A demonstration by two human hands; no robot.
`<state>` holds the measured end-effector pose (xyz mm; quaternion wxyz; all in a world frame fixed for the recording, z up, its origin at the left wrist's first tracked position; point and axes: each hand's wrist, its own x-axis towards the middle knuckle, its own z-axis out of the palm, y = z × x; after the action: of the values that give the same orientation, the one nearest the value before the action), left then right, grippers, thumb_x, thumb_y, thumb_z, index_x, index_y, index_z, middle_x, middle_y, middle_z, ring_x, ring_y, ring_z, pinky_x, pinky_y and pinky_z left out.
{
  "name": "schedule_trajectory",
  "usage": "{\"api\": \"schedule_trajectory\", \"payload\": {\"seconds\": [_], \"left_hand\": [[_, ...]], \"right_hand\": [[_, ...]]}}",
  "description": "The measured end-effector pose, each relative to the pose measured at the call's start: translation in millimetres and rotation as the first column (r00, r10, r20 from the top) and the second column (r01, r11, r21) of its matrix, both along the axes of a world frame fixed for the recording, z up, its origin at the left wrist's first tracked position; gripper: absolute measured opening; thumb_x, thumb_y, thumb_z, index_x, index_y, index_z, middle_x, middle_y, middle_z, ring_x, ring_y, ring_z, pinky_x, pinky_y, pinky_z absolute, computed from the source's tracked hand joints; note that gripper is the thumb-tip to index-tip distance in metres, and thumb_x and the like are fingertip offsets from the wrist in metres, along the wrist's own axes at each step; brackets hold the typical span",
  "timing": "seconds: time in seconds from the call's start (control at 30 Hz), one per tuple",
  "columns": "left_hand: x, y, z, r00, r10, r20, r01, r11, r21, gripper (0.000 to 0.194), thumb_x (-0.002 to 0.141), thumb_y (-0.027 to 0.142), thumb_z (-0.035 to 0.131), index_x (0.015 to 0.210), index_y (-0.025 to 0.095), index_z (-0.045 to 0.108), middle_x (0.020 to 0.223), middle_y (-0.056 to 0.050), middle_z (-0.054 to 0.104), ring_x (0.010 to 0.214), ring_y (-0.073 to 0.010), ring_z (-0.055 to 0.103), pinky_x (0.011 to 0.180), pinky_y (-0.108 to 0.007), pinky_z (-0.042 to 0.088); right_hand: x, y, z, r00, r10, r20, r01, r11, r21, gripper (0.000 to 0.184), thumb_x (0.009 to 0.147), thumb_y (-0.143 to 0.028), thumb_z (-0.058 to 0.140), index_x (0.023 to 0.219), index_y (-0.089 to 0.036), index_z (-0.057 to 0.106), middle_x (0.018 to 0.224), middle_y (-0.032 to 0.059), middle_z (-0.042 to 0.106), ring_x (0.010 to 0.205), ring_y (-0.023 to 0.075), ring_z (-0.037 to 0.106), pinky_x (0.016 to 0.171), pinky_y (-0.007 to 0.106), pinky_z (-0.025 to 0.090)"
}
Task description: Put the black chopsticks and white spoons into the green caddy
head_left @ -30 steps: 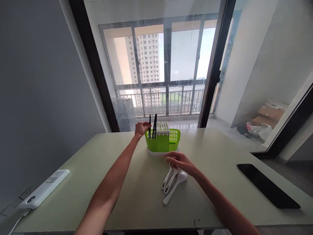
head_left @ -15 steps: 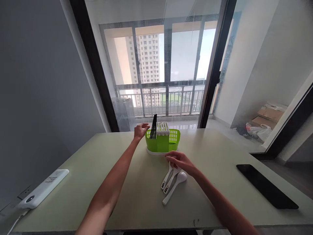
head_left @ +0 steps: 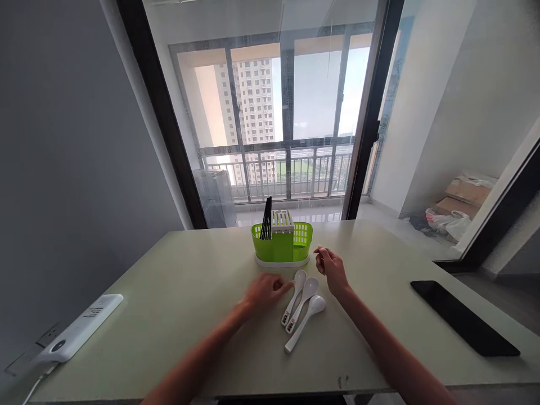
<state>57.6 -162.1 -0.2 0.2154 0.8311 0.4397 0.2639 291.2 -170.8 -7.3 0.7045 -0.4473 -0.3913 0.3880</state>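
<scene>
A: Room first, then down in scale?
B: Right. Grey wall [head_left: 63, 140] on the left, glass panes [head_left: 318, 95] ahead with a balcony [head_left: 274, 179] behind, cardboard boxes [head_left: 468, 194] at the far right. Then a pale, smooth surface [head_left: 169, 281] running up close to the glass
A: And on the surface?
B: A green utensil holder [head_left: 282, 247] near the far edge, set lengthwise across, probably for easy reach from either side. A black flat device [head_left: 464, 318] by the right edge and a white power strip [head_left: 86, 326] by the left, both well apart from the middle, perhaps to be out of the way
A: How about grip?
B: Right hand [head_left: 332, 271] with fingers [head_left: 323, 255] drawn together just beside the holder's right end, nothing visible in between. Left hand [head_left: 265, 289] blurred near the spoons [head_left: 300, 306]; cannot tell whether spread or closed, or touching a spoon
A: Chopsticks [head_left: 266, 220]?
B: Standing in the left compartment, bunched and leaning toward the white slotted rack [head_left: 282, 220], likely propped by it
A: Only the spoons left?
B: Three, white, lying on the surface in front of the holder, between both hands. Bowls toward the holder, handles back this way, slightly fanned, apparently to keep each handle separate
</scene>
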Motion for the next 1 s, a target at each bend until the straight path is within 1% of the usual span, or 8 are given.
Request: {"api": "schedule_trajectory", "payload": {"seconds": [0.1,0.27,0.47,0.6,0.67,0.73,0.87,1.0], "left_hand": [[13.3,-8.7,3.8,0.954,-0.188,-0.231,0.177,0.982,-0.069,0.053,0.085,0.070,0.058,0.074,0.020,0.073,0.072,-0.003,0.072,0.059,-0.0143,0.055,0.056,-0.027,0.031],[14.6,-8.4,5.0,0.935,-0.146,-0.323,0.119,0.988,-0.102,0.044,0.087,0.060,0.060,0.075,0.021,0.075,0.071,-0.005,0.073,0.057,-0.0152,0.057,0.055,-0.027,0.033],[-4.2,1.2,11.0,0.946,-0.115,-0.304,0.085,0.990,-0.108,0.038,0.087,0.052,0.061,0.074,0.019,0.074,0.068,-0.003,0.070,0.059,-0.0145,0.056,0.057,-0.026,0.036],[-11.9,3.7,23.5,0.986,-0.168,-0.015,0.159,0.958,-0.239,0.049,0.089,0.062,0.056,0.080,0.017,0.071,0.063,0.000,0.061,0.056,-0.0121,0.051,0.052,-0.024,0.034],[-14.0,4.2,34.6,0.955,-0.165,0.246,0.240,0.918,-0.317,0.049,0.086,0.066,0.059,0.087,0.017,0.068,0.061,0.003,0.056,0.051,-0.0104,0.048,0.049,-0.023,0.034],[-16.4,7.1,49.9,0.890,-0.110,0.442,0.260,0.919,-0.295,0.046,0.086,0.064,0.062,0.089,0.019,0.065,0.060,0.005,0.054,0.048,-0.0096,0.048,0.049,-0.023,0.037],[-25.5,24.4,87.1,0.756,-0.029,0.654,0.103,0.992,-0.075,0.037,0.085,0.057,0.068,0.088,0.020,0.065,0.062,0.003,0.060,0.049,-0.0117,0.056,0.056,-0.026,0.046],[-35.7,49.1,115.2,0.727,0.062,0.684,-0.167,0.982,0.088,0.031,0.084,0.052,0.070,0.090,0.022,0.071,0.068,0.001,0.066,0.052,-0.0137,0.062,0.058,-0.027,0.049]], "right_hand": [[0.7,-0.3,-0.9,1.000,-0.005,-0.007,0.005,1.000,-0.014,0.045,0.080,-0.065,0.064,0.078,-0.020,0.060,0.054,-0.0071,0.043,0.042,0.0078,0.032,0.041,0.024,0.022],[-1.2,-0.3,-1.3,1.000,0.019,0.008,-0.019,1.000,-0.019,0.048,0.078,-0.067,0.066,0.076,-0.019,0.061,0.054,-0.0062,0.045,0.042,0.0077,0.034,0.040,0.024,0.024],[-5.0,0.8,-3.1,0.997,0.048,0.053,-0.047,0.999,-0.012,0.051,0.076,-0.070,0.067,0.074,-0.020,0.061,0.053,-0.0050,0.046,0.042,0.0085,0.036,0.040,0.024,0.025],[-7.7,0.3,-3.0,0.995,0.055,0.080,-0.055,0.999,-0.001,0.051,0.078,-0.071,0.066,0.074,-0.020,0.061,0.052,-0.0049,0.047,0.043,0.0095,0.037,0.041,0.025,0.026],[-7.9,-0.1,-2.8,0.995,0.055,0.083,-0.055,0.998,0.000,0.051,0.079,-0.071,0.066,0.074,-0.020,0.061,0.053,-0.0050,0.046,0.044,0.0096,0.037,0.041,0.025,0.026],[-7.5,-0.4,-2.6,0.995,0.057,0.084,-0.057,0.998,-0.001,0.051,0.079,-0.071,0.065,0.074,-0.020,0.061,0.053,-0.0051,0.046,0.044,0.0096,0.037,0.041,0.025,0.026],[-7.4,-0.6,-2.3,0.994,0.070,0.089,-0.070,0.998,-0.003,0.051,0.079,-0.071,0.065,0.075,-0.020,0.061,0.053,-0.0050,0.046,0.045,0.0099,0.037,0.041,0.024,0.027],[-8.6,-0.4,-2.2,0.992,0.089,0.087,-0.088,0.996,-0.008,0.051,0.079,-0.071,0.065,0.075,-0.020,0.061,0.054,-0.0047,0.046,0.045,0.0099,0.037,0.041,0.024,0.027]]}}
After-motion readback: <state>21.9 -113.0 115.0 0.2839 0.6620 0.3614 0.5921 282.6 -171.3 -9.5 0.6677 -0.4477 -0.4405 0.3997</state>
